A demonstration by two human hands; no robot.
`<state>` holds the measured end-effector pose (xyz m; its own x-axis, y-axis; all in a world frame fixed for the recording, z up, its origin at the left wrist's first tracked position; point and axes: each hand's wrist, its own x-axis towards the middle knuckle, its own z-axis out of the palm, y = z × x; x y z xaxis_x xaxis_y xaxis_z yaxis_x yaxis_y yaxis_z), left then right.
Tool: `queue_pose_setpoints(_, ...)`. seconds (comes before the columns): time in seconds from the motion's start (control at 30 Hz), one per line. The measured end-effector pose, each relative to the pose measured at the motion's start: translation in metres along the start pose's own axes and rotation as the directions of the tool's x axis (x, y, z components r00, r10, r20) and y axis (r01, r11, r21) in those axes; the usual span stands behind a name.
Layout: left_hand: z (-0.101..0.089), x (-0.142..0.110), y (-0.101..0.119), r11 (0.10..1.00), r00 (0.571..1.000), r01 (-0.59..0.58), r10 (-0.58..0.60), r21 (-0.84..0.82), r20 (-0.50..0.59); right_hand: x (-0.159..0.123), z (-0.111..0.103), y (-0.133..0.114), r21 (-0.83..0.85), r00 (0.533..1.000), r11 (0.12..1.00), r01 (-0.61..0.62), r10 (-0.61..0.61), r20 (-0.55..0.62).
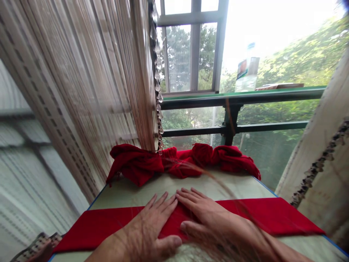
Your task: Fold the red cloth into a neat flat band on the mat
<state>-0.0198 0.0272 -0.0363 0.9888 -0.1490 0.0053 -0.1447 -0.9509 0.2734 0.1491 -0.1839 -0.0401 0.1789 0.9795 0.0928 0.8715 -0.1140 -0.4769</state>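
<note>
A long red cloth [264,216], folded into a flat band, lies across the pale table [218,182] from side to side, its ends reaching past the blue-edged sides. My left hand [148,222] rests flat on the middle of this band with its fingers stretched forward. Beside it, my right hand [204,211] also lies flat on the cloth, and the fingertips of the two hands nearly meet. Neither hand grips anything. Strands of hair blur across part of the view. At the far end of the table sits a second red cloth [139,163], crumpled in a heap.
Sheer striped curtains [109,72] hang at the left, with a beaded string [158,87] along the edge. Another curtain [305,145] hangs at the right. Behind the table runs a dark railing [196,102], with a clear bottle [248,72] on it. An open window [193,54] stands beyond.
</note>
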Motion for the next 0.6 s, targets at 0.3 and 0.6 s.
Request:
queue_pose_setpoints(0.3,-0.024,0.007,-0.021,0.985,0.991,0.089,-0.103,-0.151,-0.089,-0.005,0.003,0.002,0.019,0.999,1.0,0.025,-0.025,-0.037)
queue_pose_setpoints(0.6,-0.032,0.004,0.006,0.976,0.998,-0.031,0.018,-0.213,-0.06,-0.008,0.003,0.004,0.06,0.998,0.997,0.043,-0.04,-0.052)
